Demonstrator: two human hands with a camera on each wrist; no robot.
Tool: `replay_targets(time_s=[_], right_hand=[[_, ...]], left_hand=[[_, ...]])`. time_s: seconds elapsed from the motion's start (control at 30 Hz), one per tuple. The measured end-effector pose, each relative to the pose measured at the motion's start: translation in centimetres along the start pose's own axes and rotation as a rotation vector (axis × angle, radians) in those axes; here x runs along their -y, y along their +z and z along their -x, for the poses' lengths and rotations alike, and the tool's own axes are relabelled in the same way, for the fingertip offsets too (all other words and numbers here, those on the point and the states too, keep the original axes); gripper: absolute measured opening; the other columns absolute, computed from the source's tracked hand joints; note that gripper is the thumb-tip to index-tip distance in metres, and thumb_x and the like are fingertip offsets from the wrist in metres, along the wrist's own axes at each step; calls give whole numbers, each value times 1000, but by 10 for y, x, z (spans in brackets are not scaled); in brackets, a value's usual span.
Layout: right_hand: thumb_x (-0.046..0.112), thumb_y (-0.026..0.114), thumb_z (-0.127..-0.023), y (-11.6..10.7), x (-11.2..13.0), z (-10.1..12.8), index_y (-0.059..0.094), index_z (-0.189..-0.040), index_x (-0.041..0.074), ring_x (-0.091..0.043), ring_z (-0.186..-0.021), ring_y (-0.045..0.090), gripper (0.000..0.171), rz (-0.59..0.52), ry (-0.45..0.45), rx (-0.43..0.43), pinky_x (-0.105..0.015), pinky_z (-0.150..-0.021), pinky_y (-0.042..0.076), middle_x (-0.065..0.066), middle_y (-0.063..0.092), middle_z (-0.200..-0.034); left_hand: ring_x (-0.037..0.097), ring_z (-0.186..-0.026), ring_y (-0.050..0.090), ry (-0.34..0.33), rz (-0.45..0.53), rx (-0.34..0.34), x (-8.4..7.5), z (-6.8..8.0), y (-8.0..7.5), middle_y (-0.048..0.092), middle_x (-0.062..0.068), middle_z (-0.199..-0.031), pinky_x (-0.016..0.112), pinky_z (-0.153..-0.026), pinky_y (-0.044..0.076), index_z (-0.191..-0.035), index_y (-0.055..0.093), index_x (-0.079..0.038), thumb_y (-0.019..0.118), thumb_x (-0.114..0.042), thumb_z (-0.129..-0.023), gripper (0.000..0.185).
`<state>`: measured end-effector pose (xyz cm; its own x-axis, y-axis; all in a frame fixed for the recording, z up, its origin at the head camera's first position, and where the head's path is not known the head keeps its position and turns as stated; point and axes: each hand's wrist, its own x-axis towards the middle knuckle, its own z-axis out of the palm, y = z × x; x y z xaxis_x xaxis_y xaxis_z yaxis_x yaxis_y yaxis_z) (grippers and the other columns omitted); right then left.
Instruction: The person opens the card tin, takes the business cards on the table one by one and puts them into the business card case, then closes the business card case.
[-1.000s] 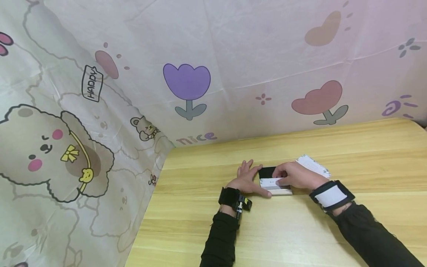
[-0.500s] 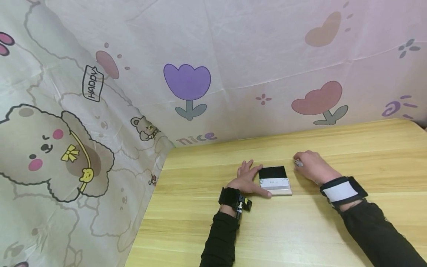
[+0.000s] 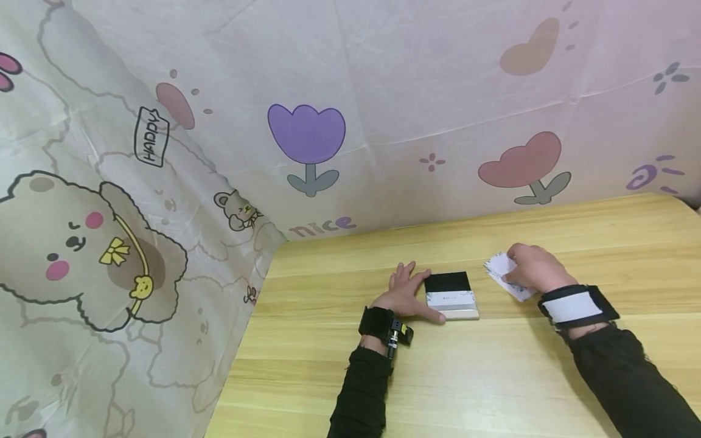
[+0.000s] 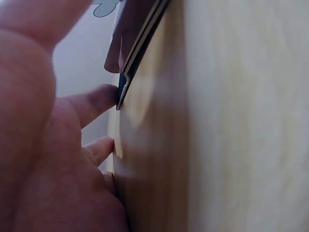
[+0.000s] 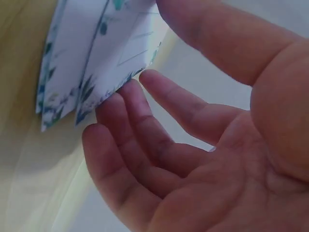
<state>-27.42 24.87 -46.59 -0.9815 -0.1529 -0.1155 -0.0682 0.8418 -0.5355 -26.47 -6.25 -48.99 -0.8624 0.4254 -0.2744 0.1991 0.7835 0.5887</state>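
A business card case [image 3: 446,282] with a black inner lid and a silvery front edge lies unfolded on the table. White cards [image 3: 450,299] with a printed line sit in its lower half. My left hand [image 3: 402,299] rests at the case's left side, fingers spread, thumb along the front edge and a fingertip by the far corner. To the right are a few loose cards [image 3: 506,274] with leafy borders, and my right hand [image 3: 539,267] pinches one at their right side. In the right wrist view, the nearest card [image 5: 116,53] tilts beside thumb and fingertips.
The wood-grain table [image 3: 306,340] meets a printed cloth backdrop [image 3: 383,121] at its far edge. Another cloth [image 3: 109,255] hangs along the left. Both wrists wear black straps, the left one [image 3: 376,322] with a small camera.
My right hand has moved from the case to the loose cards, then slightly further right, and those cards have turned and shifted. My left hand stays put beside the case.
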Motion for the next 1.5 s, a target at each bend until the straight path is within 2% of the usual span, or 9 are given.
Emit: replay_targets(time_s=[0.13, 0.27, 0.37, 0.5, 0.6, 0.73, 0.9, 1.17, 1.5], right_hand=[[-2, 69, -93, 0, -1, 0, 52, -129, -23, -44, -93, 60, 44, -39, -20, -49, -48, -72, 55, -44, 56, -122], [2, 60, -100, -2, 1, -3, 57, -130, -17, -39, -95, 62, 35, -150, -68, -93, -40, -69, 55, -36, 60, -119], [10, 59, -103, -3, 4, -5, 62, -126, -12, -33, -89, 63, 31, -210, -102, -115, -33, -64, 52, -29, 65, -112], [21, 62, -105, -3, 9, -6, 65, -118, -8, -29, -87, 63, 32, -235, -143, -137, -31, -64, 51, -22, 67, -104], [20, 64, -105, -1, 15, -6, 65, -116, -6, -27, -85, 62, 29, -271, -189, -125, -30, -63, 53, -18, 67, -100], [7, 64, -102, 3, 23, -6, 66, -120, -6, -25, -88, 63, 22, -335, -276, -63, -28, -65, 58, -15, 67, -101], [1, 66, -98, 12, 28, -6, 66, -123, -4, -26, -96, 64, 25, -391, -368, -13, -27, -72, 59, -14, 69, -105], [2, 72, -95, 29, 35, -9, 72, -118, -1, -18, -88, 65, 24, -357, -419, 43, -25, -74, 56, -4, 72, -97], [-1, 69, -94, 40, 45, -9, 77, -112, 2, -17, -89, 63, 20, -285, -429, 72, -30, -76, 53, -5, 75, -102]], left_hand=[[23, -158, -14, 1, 11, 1, 0, 0, 0, -1, -5, -174, 65, -124, 7, -163, 30, -38, 94, -50, -69, 115], [22, -158, -14, -1, 12, 1, 0, 0, 0, -1, -6, -174, 65, -123, 8, -163, 30, -39, 94, -49, -69, 115], [22, -159, -14, -3, 11, 1, -1, 0, -1, 0, -6, -174, 65, -124, 9, -163, 30, -38, 94, -49, -69, 114], [22, -159, -14, -2, 5, 2, -1, 0, 0, 0, -6, -174, 64, -124, 9, -164, 30, -38, 94, -50, -70, 114], [23, -159, -13, 1, 0, 3, 0, 0, 0, 0, -6, -174, 65, -123, 10, -164, 30, -38, 93, -50, -70, 114], [23, -159, -13, -1, 2, 3, 1, 0, 0, -1, -6, -174, 66, -123, 11, -164, 29, -38, 93, -52, -70, 114], [23, -159, -13, -13, 19, 3, 1, 0, 0, -1, -7, -174, 67, -122, 11, -163, 30, -40, 93, -53, -69, 114], [23, -159, -13, -14, 35, -3, 2, -1, 0, 0, -6, -174, 65, -123, 8, -163, 30, -39, 94, -52, -68, 116], [23, -158, -13, -2, 22, -3, 0, -1, 0, 0, -5, -174, 65, -123, 9, -163, 31, -37, 93, -50, -70, 113]])
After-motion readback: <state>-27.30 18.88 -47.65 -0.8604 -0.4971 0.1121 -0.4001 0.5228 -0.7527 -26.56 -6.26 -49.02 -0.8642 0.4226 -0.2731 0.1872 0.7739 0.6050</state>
